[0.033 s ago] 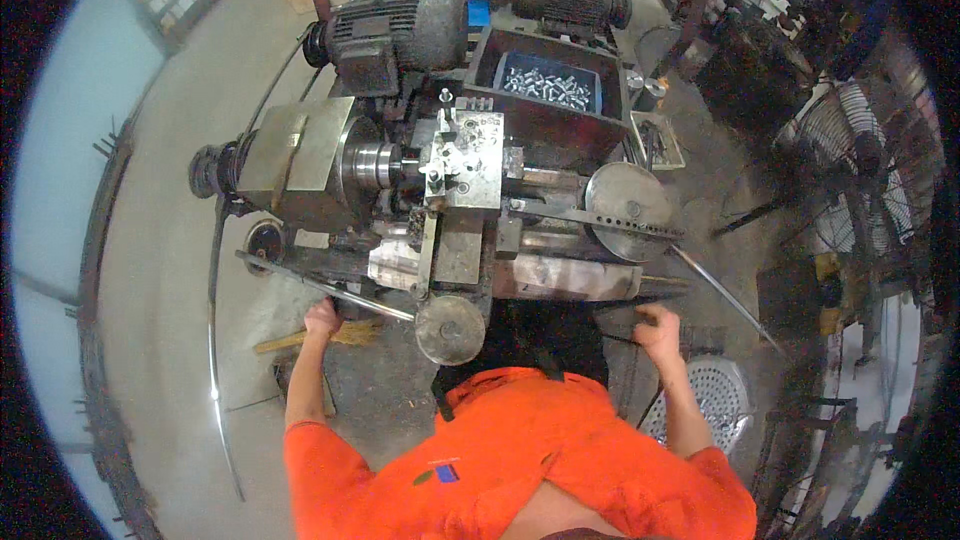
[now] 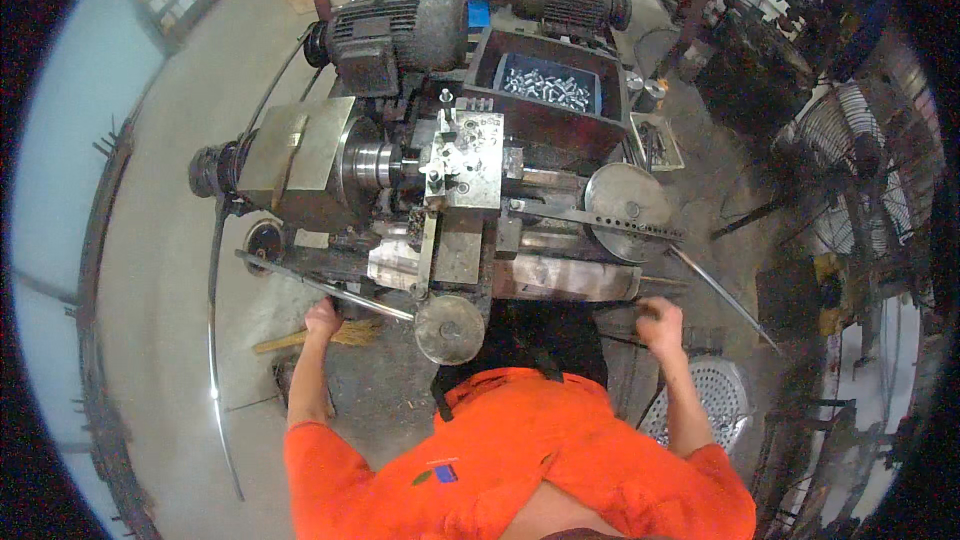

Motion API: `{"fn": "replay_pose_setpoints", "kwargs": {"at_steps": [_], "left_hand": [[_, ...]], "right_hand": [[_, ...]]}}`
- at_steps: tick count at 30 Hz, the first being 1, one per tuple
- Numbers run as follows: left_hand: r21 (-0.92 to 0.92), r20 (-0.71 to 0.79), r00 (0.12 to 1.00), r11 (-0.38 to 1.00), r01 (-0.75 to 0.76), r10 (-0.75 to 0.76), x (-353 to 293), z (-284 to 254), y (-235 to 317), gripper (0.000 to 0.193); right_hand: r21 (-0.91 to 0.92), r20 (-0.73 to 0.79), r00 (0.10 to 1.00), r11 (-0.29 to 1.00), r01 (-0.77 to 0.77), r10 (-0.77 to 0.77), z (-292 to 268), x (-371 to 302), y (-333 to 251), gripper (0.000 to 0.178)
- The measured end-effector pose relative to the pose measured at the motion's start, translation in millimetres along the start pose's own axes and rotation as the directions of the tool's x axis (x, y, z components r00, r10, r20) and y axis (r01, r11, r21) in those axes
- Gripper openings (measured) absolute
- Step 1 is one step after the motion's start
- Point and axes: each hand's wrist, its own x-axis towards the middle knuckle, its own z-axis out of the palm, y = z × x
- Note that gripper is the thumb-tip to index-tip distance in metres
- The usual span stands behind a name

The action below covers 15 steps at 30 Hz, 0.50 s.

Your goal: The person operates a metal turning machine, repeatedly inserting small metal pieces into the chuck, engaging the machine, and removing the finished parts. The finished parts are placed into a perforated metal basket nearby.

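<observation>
Before me stands a small metal lathe with a bright tool block (image 2: 478, 160) facing a round spindle chuck (image 2: 372, 166). My left hand (image 2: 322, 318) is closed at the lathe's front left edge, below the long steel lever (image 2: 330, 285); what its fingers hold is hidden. On the other side, my right hand (image 2: 661, 326) is curled closed just off the front right corner of the bed. Something dark lies at its fingers, too small to name. Between the hands, a round metal disc (image 2: 449, 331) sits at the lever's end.
A blue bin (image 2: 548, 85) of shiny metal parts rests in a dark box behind the lathe. A large disc (image 2: 632, 212) with a steel rod stands right. A straw broom (image 2: 350, 333) lies by my left hand; a perforated stool seat (image 2: 715, 400) and fan (image 2: 850, 170) are right.
My right hand has turned slightly and its fingers look more curled. The left hand and the lathe look the same.
</observation>
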Motion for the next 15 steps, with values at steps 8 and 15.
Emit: {"fn": "replay_pose_setpoints", "kwargs": {"at_steps": [8,15], "left_hand": [[-0.419,-0.021,1.0,0.908,-0.012,0.003,-37.5,-9.2,-34.5,0.033],[-0.4,-0.603,0.756,0.916,-0.01,-0.255,-121.8,-180.1,-91.7,0.031]], "right_hand": [[0.141,0.028,0.913,0.905,0.401,-0.408,-0.2,111.1,-163.7,0.035],[0.108,0.045,0.48,0.482,0.869,-0.876,99.9,175.3,-314.5,0.032]]}}
